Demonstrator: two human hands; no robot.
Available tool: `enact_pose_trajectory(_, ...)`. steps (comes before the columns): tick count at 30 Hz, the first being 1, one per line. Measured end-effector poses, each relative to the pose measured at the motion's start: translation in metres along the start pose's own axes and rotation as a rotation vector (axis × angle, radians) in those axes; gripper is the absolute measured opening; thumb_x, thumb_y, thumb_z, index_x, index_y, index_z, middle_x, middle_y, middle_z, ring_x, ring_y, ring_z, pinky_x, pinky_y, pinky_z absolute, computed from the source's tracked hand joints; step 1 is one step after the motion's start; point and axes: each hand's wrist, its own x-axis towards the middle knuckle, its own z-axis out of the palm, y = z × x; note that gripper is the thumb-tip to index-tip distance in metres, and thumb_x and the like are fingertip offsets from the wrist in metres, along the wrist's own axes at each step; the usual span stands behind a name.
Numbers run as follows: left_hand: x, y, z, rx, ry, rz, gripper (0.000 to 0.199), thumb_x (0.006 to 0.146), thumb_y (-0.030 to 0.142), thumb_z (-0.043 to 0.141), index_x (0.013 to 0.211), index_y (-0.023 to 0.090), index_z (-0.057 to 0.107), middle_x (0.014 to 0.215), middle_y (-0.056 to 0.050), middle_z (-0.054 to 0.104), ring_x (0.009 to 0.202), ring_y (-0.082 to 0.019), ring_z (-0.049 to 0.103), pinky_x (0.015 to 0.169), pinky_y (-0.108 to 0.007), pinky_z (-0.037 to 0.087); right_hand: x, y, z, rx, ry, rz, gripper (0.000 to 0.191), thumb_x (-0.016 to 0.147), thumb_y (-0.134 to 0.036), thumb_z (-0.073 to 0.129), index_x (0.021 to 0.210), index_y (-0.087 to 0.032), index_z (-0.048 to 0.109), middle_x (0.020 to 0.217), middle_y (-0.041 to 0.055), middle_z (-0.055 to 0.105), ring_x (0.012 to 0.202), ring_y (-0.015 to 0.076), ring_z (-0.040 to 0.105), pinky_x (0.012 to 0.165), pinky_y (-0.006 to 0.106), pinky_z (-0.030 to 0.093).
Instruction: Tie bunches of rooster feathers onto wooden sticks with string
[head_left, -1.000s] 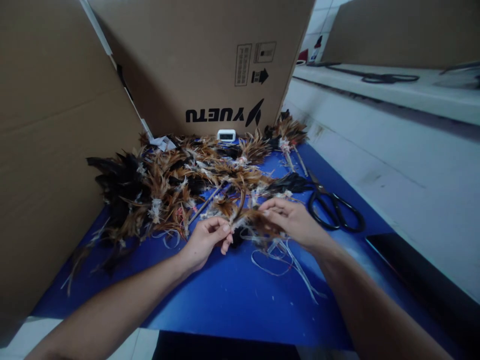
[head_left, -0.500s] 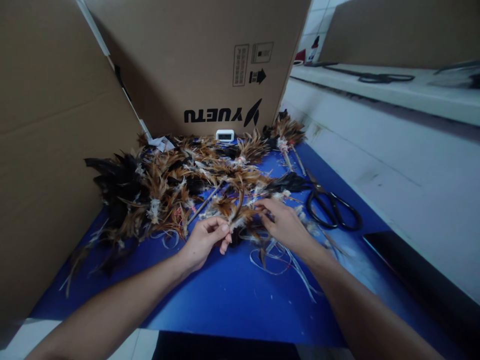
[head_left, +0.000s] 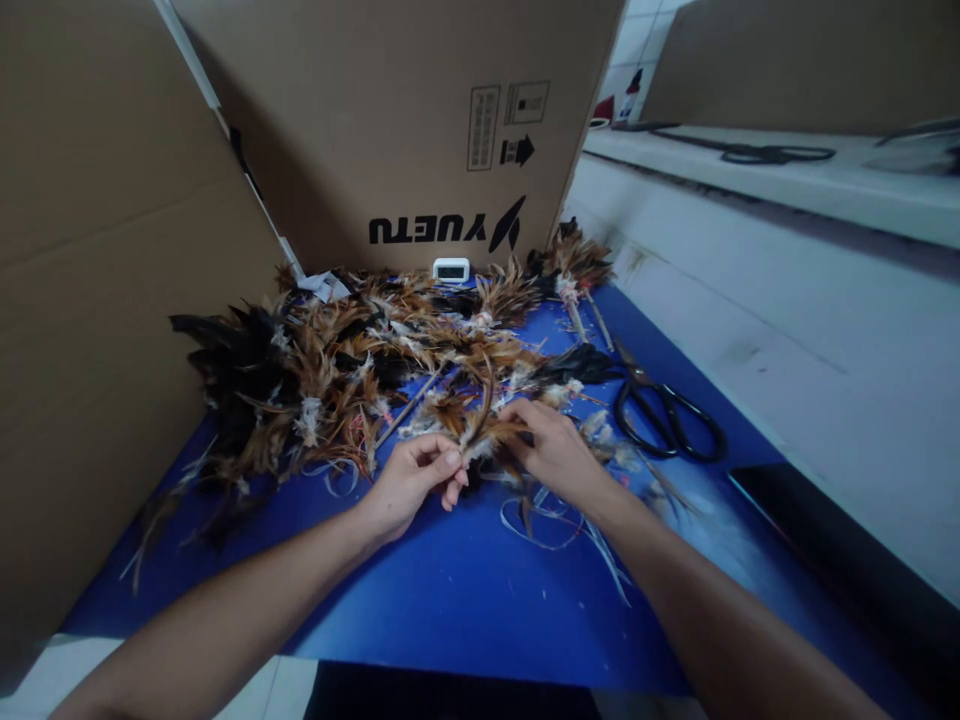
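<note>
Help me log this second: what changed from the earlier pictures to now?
The right hand slid left along the feather bunch, closing in on the left hand. The left hand kept its pinch on the bunch. The scissors, feather pile and cardboard box stayed put.

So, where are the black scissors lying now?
In the head view, the black metal scissors lie on the blue mat, to the right of the right hand, beside the brown feather pile.
</note>
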Motion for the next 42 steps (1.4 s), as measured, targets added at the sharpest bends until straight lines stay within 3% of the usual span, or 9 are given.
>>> enact_pose_trajectory(7,-0.001,0.000,0.000,0.000,-0.002,0.009,0.025,0.076,0.035,0.061,0.071,0.012,0.055,0.063,0.000,0.058,0.044,-0.006,0.049,0.043,-0.019,0.040,0.002,0.002,-0.017,0.150,0.126,0.140,0.007,0.074,-0.020,0.054,0.081,-0.021,0.051,0.073,-0.0001,0.058,0.067,0.0150,0.056,0.065,0.028,0.043)
enact_pose_trajectory(10,-0.001,0.000,0.000,-0.004,-0.002,0.014,0.025,0.076,0.036,0.061,0.072,0.012,0.055,0.062,0.000,0.057,0.044,-0.006,0.049,0.044,-0.019,0.040,0.002,0.004,-0.023,0.271,0.179,0.192,0.012,0.073,-0.026,0.058,0.079,-0.021,0.049,0.072,-0.0001,0.057,0.067,0.0147,0.056,0.064,0.028,0.044)
enact_pose_trajectory(16,-0.001,-0.002,-0.001,-0.014,-0.002,0.021,0.023,0.077,0.034,0.060,0.071,0.012,0.055,0.062,0.000,0.058,0.045,-0.006,0.049,0.044,-0.018,0.040,0.002,-0.004,-0.032,0.687,0.192,0.276,0.025,0.068,-0.030,0.068,0.079,-0.021,0.048,0.073,-0.0002,0.059,0.069,0.0130,0.057,0.067,0.028,0.046)
enact_pose_trajectory(20,-0.001,-0.002,-0.001,-0.002,-0.007,0.007,0.022,0.079,0.034,0.058,0.074,0.013,0.055,0.053,0.001,0.056,0.045,-0.007,0.051,0.044,-0.018,0.042,0.001,-0.011,-0.030,0.815,0.158,0.287,0.025,0.067,-0.028,0.069,0.078,-0.021,0.048,0.073,-0.0003,0.060,0.070,0.0126,0.057,0.068,0.028,0.047)
enact_pose_trajectory(28,-0.002,0.000,0.004,-0.072,-0.023,-0.084,0.029,0.071,0.038,0.066,0.075,0.014,0.052,0.064,-0.002,0.060,0.062,-0.017,0.064,0.047,-0.021,0.048,-0.002,-0.023,-0.016,0.842,-0.047,0.294,0.024,0.066,-0.025,0.068,0.078,-0.021,0.047,0.074,-0.0016,0.057,0.067,0.0111,0.057,0.063,0.025,0.047)
enact_pose_trajectory(32,-0.002,-0.001,0.004,-0.066,-0.045,-0.106,0.027,0.071,0.036,0.066,0.075,0.012,0.054,0.067,-0.005,0.064,0.064,-0.015,0.064,0.060,-0.024,0.052,-0.003,-0.030,-0.015,0.811,-0.096,0.295,0.023,0.065,-0.019,0.066,0.078,-0.021,0.047,0.070,-0.0035,0.055,0.063,0.0100,0.056,0.060,0.023,0.046)
enact_pose_trajectory(35,-0.002,-0.002,0.004,-0.044,-0.001,-0.087,0.027,0.070,0.035,0.068,0.073,0.011,0.056,0.067,-0.005,0.065,0.063,-0.013,0.063,0.066,-0.026,0.051,-0.003,-0.027,-0.017,0.792,-0.066,0.298,0.023,0.064,-0.020,0.068,0.076,-0.020,0.048,0.072,-0.0022,0.057,0.066,0.0113,0.057,0.063,0.025,0.048)
enact_pose_trajectory(42,0.000,0.000,-0.002,-0.036,0.110,0.021,0.022,0.074,0.033,0.065,0.073,0.013,0.056,0.065,-0.002,0.064,0.061,-0.010,0.061,0.066,-0.024,0.048,0.000,-0.011,-0.021,0.816,0.088,0.299,0.025,0.066,-0.023,0.069,0.079,-0.020,0.048,0.071,-0.0017,0.059,0.069,0.0130,0.060,0.067,0.028,0.048)
